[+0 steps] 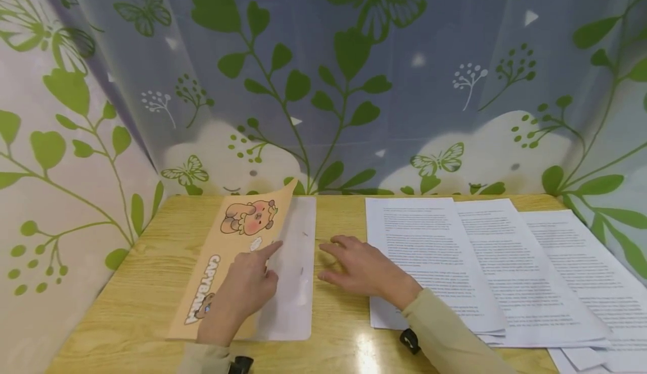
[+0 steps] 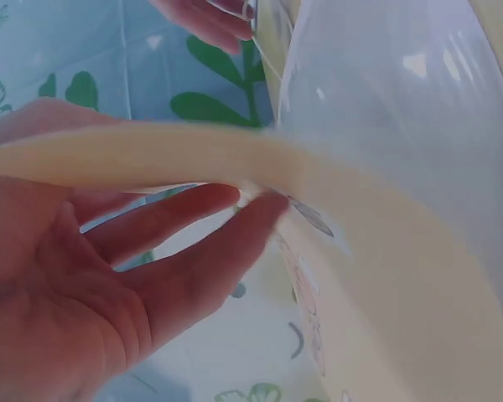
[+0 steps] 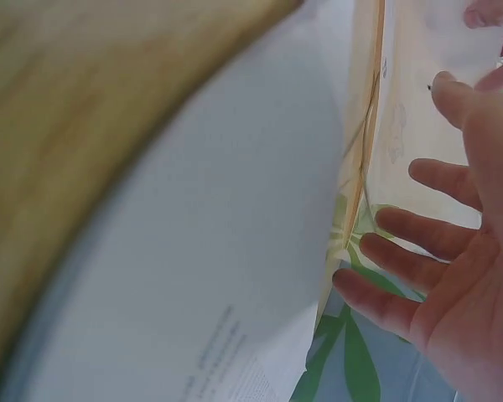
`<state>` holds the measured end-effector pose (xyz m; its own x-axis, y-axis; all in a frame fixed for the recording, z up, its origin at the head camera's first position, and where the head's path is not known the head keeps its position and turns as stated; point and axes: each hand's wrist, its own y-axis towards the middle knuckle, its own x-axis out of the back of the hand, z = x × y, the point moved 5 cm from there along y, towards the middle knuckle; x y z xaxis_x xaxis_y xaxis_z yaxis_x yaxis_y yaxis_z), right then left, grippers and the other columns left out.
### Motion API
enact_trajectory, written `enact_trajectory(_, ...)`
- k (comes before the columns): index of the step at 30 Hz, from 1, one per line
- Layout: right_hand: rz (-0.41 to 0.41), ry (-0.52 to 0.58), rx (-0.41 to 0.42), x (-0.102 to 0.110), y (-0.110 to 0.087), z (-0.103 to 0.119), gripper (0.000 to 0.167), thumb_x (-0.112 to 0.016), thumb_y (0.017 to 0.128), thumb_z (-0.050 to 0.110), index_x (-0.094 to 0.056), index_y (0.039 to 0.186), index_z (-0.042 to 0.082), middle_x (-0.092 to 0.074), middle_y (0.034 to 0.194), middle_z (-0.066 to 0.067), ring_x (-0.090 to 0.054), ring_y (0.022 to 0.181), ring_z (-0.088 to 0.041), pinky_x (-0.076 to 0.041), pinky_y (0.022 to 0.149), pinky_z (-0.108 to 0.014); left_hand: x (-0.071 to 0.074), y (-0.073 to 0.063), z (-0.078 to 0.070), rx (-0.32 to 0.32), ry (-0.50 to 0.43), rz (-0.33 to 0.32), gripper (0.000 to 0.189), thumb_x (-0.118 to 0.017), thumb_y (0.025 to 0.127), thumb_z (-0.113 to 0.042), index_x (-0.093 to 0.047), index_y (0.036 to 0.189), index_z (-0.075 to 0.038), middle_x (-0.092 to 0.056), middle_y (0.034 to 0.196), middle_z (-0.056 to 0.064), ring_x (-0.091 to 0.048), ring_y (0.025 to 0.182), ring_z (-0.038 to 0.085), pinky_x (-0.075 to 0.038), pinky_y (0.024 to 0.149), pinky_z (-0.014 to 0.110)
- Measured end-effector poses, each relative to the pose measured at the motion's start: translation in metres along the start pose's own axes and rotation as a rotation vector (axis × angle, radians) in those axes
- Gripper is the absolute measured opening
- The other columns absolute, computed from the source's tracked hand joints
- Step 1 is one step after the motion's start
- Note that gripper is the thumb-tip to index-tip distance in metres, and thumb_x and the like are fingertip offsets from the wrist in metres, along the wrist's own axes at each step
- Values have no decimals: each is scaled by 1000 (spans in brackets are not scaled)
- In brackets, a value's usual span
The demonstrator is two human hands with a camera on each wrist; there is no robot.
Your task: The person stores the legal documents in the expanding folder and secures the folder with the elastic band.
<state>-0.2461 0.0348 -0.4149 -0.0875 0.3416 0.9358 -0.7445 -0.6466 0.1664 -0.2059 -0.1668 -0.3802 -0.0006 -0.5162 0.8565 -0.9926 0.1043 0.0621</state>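
A folder (image 1: 217,276) with an orange cover lies left of centre, printed with a cartoon capybara and the word CAPYBARA. Its free edge lifts and curls, baring a whitish translucent inner sheet (image 1: 295,284). My left hand (image 1: 247,284) is at that raised edge, index finger stretched over the cover and thumb apart from it. In the left wrist view the bent cover (image 2: 386,243) passes in front of this hand, hiding part of it, with extended fingertips touching its printed side. My right hand (image 1: 354,264), fingers spread and nothing in them, hovers between folder and papers.
Several overlapping printed sheets fan out on the right: a near stack (image 1: 419,261), a middle one (image 1: 536,284) and a far one (image 1: 601,284). All lie on a wooden table (image 1: 131,290). Leaf-patterned curtains (image 1: 313,82) close in the back and both sides.
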Motion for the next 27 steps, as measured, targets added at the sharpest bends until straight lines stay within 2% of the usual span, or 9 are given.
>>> enact_trajectory(3,-7,-8,-3,1,-1,-1,56,-63,98,48,-61,141,11,-60,141,-23,-61,127,-40,-56,99,-54,3,-1,-3,-20,-35,-13,60,-56,84,5,-60,142,-7,-31,50,-6,-28,45,7,-27,42,20)
enact_trajectory(5,-14,-15,2,0,-1,-2,55,-64,99,46,-61,141,10,-60,141,-23,-61,127,-40,-56,98,-54,5,-1,-4,-20,-58,-26,59,-57,84,4,-61,142,-9,-45,56,-2,-37,50,8,-33,46,21)
enact_trajectory(7,-17,-16,9,0,0,-2,54,-65,99,44,-61,140,9,-59,141,-24,-62,126,-40,-57,97,-53,7,-2,-4,3,-92,-37,59,-59,84,2,-62,141,-11,-63,72,5,-51,59,10,-40,50,23)
enact_trajectory(9,-20,-18,14,0,0,-3,53,-66,99,42,-62,139,8,-60,140,-24,-63,124,-39,-58,95,-52,9,-3,-4,23,-136,-60,58,-60,84,1,-63,141,-12,-73,99,15,-63,73,14,-46,54,24)
enact_trajectory(11,-24,-20,17,0,-1,-3,52,-66,98,40,-63,137,6,-60,139,-24,-65,121,-39,-59,93,-51,11,-3,-3,35,-187,-83,58,-61,84,1,-64,140,-13,-72,117,22,-71,87,20,-51,57,26)
enact_trajectory(14,-29,-26,8,1,-1,-4,50,-67,98,39,-64,136,6,-61,137,-24,-66,118,-38,-60,90,-52,15,-3,-3,45,-245,-99,57,-61,84,1,-65,139,-15,-71,122,23,-74,92,23,-54,61,26)
enact_trajectory(17,-21,-29,-17,2,-1,-5,49,-67,98,38,-64,135,6,-60,139,-25,-64,122,-40,-58,91,-56,20,-4,-1,54,-281,-104,56,-61,85,1,-66,138,-16,-72,121,22,-75,92,25,-56,64,27)
enact_trajectory(22,13,-10,-67,0,-1,-7,48,-67,98,38,-65,134,7,-54,145,-26,-54,134,-44,-53,96,-64,29,-5,3,63,-345,-113,55,-60,87,1,-65,139,-17,-70,126,19,-75,95,27,-59,70,32)
enact_trajectory(27,21,-14,-81,-2,-1,-8,44,-70,96,39,-68,129,9,-50,148,-24,-43,141,-48,-50,97,-68,38,-7,7,96,-477,-92,57,-58,89,3,-62,143,-16,-65,137,18,-73,103,30,-60,74,32)
